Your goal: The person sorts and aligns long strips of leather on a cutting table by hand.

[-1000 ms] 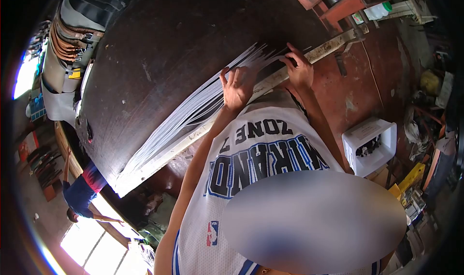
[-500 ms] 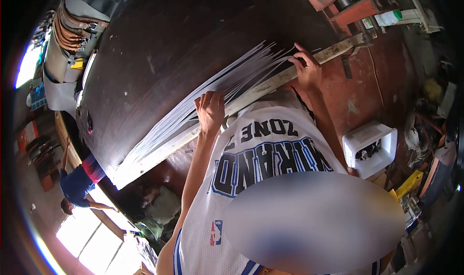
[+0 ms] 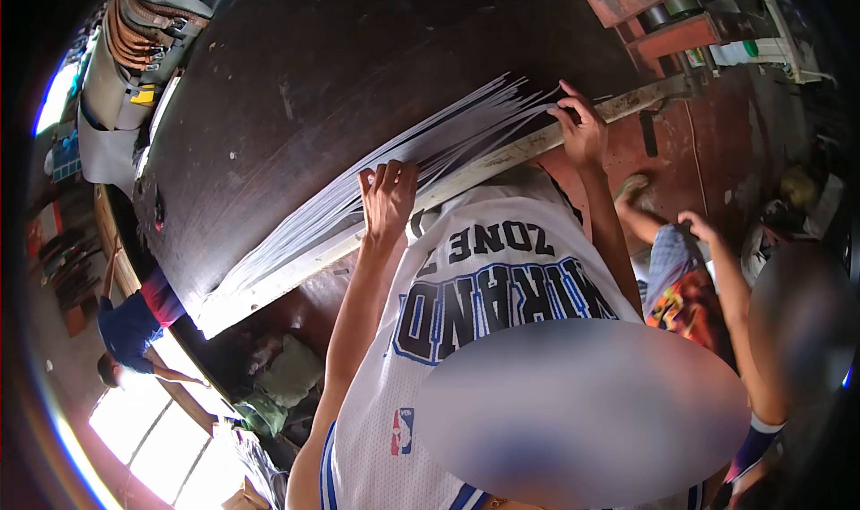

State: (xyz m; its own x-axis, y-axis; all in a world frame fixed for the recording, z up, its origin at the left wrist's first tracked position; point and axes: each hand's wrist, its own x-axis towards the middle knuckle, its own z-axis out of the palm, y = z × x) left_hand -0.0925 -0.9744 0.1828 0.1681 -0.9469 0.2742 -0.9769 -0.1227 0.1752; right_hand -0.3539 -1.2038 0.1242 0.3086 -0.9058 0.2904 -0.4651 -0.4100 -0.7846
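Long thin pale strips (image 3: pixel 305 228) lie in a loose bundle along the near edge of a dark table, fanned out at their right ends. My left hand (image 3: pixel 389 201) rests on the middle of the bundle, its fingers bent and closed over some strips. At the right ends, my right hand (image 3: pixel 582 133) is raised a little, pinching the tip of a strip between thumb and fingers while the index finger points up. How many strips each hand grips cannot be made out.
The dark tabletop (image 3: pixel 313 89) has a pale wooden edge (image 3: pixel 528 147). Brown belts (image 3: pixel 134 35) hang over a grey surface at upper left. One person (image 3: pixel 134 331) stands at a bench on the left; another person (image 3: pixel 685 286) is close by on my right. A red shelf (image 3: pixel 667 44) stands at upper right.
Another person has come into view on my right, covering the white bin. My view has shifted slightly; both hands stay on the strips in nearly the same pose.
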